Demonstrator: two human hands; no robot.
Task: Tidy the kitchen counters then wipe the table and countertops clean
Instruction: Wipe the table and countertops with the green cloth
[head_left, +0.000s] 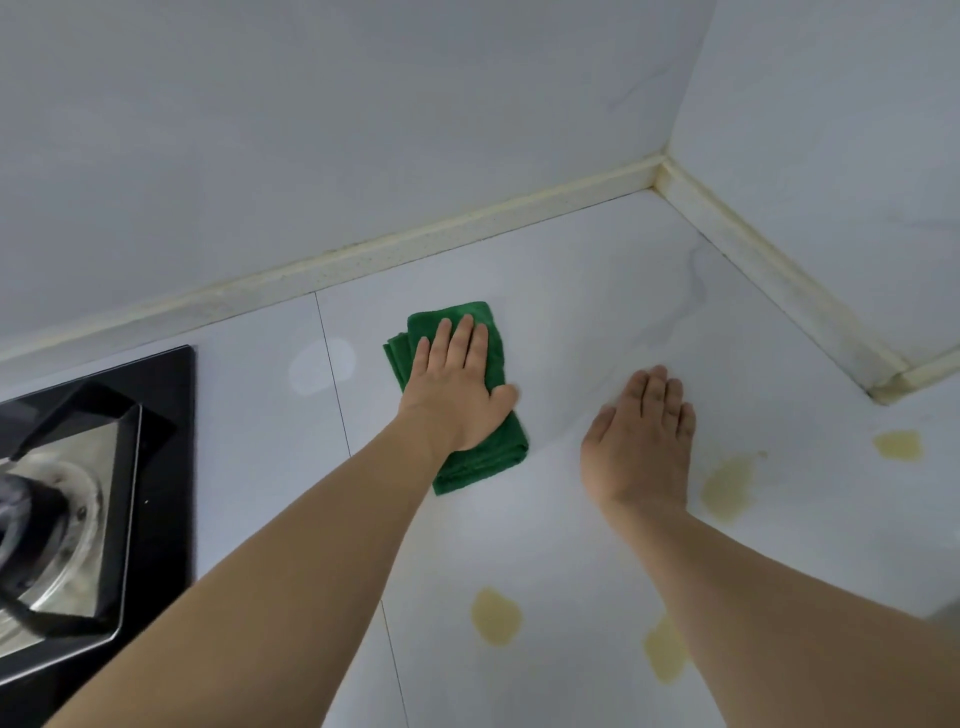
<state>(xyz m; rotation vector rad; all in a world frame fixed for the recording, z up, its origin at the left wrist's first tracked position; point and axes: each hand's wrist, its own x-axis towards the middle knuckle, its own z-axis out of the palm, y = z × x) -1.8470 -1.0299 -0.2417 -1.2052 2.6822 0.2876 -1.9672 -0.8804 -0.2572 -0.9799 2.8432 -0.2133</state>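
Observation:
A folded green cloth (485, 462) lies on the white tiled countertop (571, 291), a little in front of the back wall. My left hand (454, 387) presses flat on the cloth with straight fingers and covers its middle. To the right, my right hand (641, 436) rests flat on the bare counter, fingers straight and together, holding nothing. Several yellowish stains mark the counter: one (495, 616) near the front, one (726, 488) beside my right wrist, one (897, 445) further right.
A black glass gas hob (166, 395) with a metal burner (62, 519) fills the left edge. Tiled walls meet in a corner (662, 166) at the back right, with a yellowed sealing strip (363, 249) along the counter's edges.

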